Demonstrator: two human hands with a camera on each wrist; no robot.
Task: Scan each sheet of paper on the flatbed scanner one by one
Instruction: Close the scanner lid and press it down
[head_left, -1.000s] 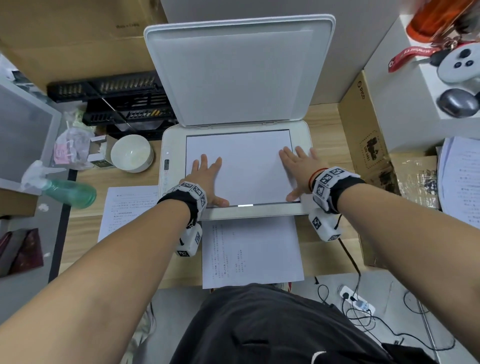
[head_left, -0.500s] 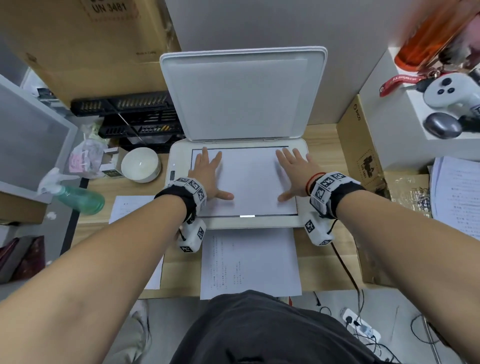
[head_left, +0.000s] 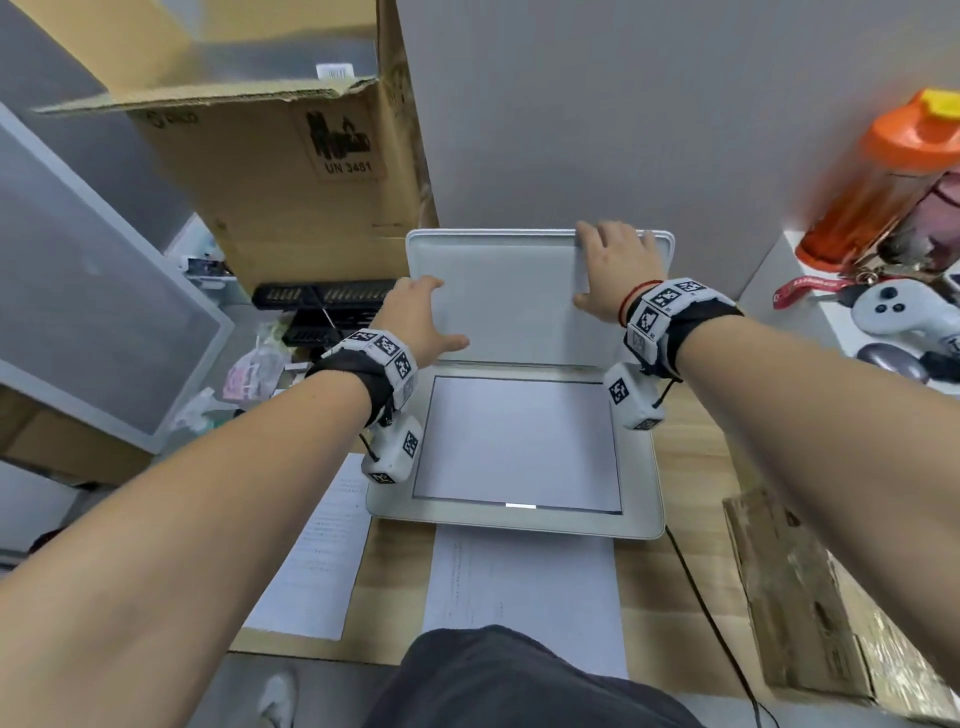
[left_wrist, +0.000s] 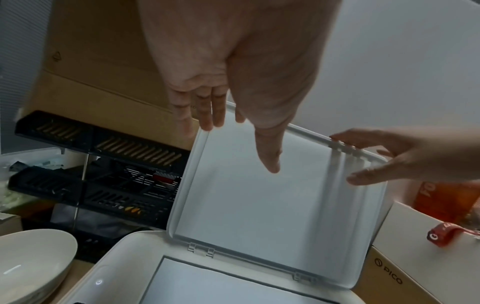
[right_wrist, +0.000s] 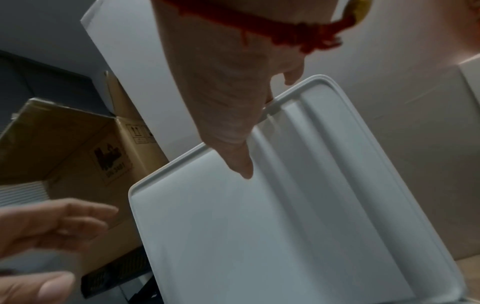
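The white flatbed scanner (head_left: 640, 467) stands on the wooden desk with its lid (head_left: 509, 306) raised upright. A blank-looking white sheet (head_left: 519, 441) lies flat on the glass. My right hand (head_left: 613, 270) grips the lid's top edge near its right corner, fingers behind the edge (left_wrist: 389, 154) and thumb on the inner face (right_wrist: 241, 164). My left hand (head_left: 423, 317) is at the lid's upper left corner with straight fingers (left_wrist: 207, 111); whether they touch it I cannot tell. One printed sheet (head_left: 519, 597) lies in front of the scanner, another (head_left: 322, 545) to its left.
A big cardboard box (head_left: 291, 171) and black trays (head_left: 322, 301) stand behind the scanner's left. A white bowl (left_wrist: 31, 261) sits left of it. At right are a white shelf with an orange bottle (head_left: 893, 176) and controller (head_left: 898, 312), a cardboard box (head_left: 795, 587) and a cable (head_left: 701, 587).
Both hands have lifted off the sheet on the glass and risen to the raised lid. The right hand has taken hold of its top edge. The head view has tilted up.
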